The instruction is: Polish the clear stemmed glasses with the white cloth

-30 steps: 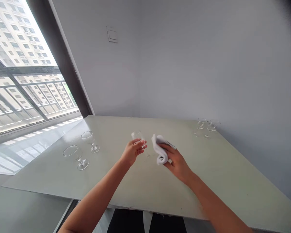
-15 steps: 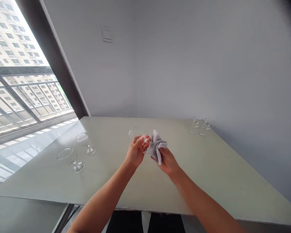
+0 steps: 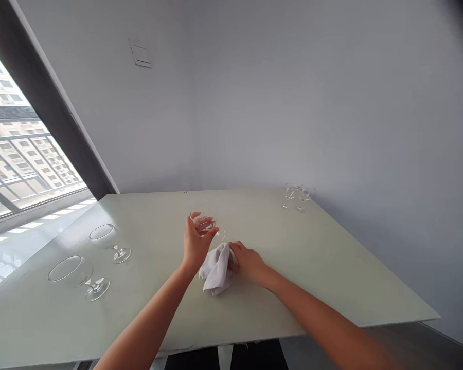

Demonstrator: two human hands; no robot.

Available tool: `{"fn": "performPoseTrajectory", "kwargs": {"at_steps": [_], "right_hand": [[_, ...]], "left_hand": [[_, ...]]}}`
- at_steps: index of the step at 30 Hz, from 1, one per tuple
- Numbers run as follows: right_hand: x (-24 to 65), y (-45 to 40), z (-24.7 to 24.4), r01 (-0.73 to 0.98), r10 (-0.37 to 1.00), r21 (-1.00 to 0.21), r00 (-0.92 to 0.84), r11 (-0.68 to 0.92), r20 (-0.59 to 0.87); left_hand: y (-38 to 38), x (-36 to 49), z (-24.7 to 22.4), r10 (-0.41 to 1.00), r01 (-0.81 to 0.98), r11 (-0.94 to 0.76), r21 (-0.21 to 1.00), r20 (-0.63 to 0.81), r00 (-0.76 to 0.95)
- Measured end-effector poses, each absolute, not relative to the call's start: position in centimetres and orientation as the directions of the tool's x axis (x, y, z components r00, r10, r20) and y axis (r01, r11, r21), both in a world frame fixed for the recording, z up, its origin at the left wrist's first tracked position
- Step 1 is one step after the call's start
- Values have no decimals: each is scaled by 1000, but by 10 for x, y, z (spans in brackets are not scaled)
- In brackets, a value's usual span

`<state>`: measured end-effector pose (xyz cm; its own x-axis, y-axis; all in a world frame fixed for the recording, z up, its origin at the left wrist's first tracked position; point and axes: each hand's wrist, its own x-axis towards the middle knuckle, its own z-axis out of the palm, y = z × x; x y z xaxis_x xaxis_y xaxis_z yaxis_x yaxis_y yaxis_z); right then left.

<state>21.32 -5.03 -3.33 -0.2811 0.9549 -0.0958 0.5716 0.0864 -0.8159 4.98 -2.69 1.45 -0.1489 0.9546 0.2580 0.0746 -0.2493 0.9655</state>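
My left hand (image 3: 196,239) is closed around a clear stemmed glass (image 3: 209,225), held tilted above the middle of the table; its fingers hide much of the bowl. Just below and to the right, my right hand (image 3: 249,262) grips a crumpled light grey cloth (image 3: 217,270), low over the table. The cloth's folds hang toward the front edge. Cloth and glass look apart. On the left stand two clear stemmed glasses, a nearer one (image 3: 95,289) and a farther one (image 3: 121,254), both upright.
Two more stemmed glasses (image 3: 290,192) (image 3: 304,195) stand close together at the table's far right, near the wall. The pale table (image 3: 312,267) ends in front of my legs. A window (image 3: 27,149) is at the left, and a switch (image 3: 141,55) is on the wall.
My right hand has moved down and left with the cloth, away from the glass. My left hand still holds the glass, now turned differently. The view has swung to the right.
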Motion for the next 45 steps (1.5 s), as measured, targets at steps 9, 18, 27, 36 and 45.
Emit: {"fn": "performPoseTrajectory", "kwargs": {"at_steps": [9, 18, 27, 36, 45], "right_hand": [[219, -26, 6, 632, 949, -727, -302, 268, 87], [235, 1, -21, 356, 952, -914, -291, 196, 91], [299, 71, -50, 615, 969, -788, 190, 6, 156], [368, 122, -69, 707, 877, -640, 469, -301, 106], [375, 136, -64, 697, 855, -633, 507, -337, 104]], "left_hand": [[-25, 84, 5, 968, 292, -215, 932, 242, -59], [-7, 97, -12, 991, 51, -132, 990, 133, -6], [-28, 82, -68, 821, 601, -505, 620, 130, 555], [-40, 80, -65, 782, 667, -596, 447, 134, 609], [-40, 79, -67, 804, 592, -548, 591, 178, 568]]}}
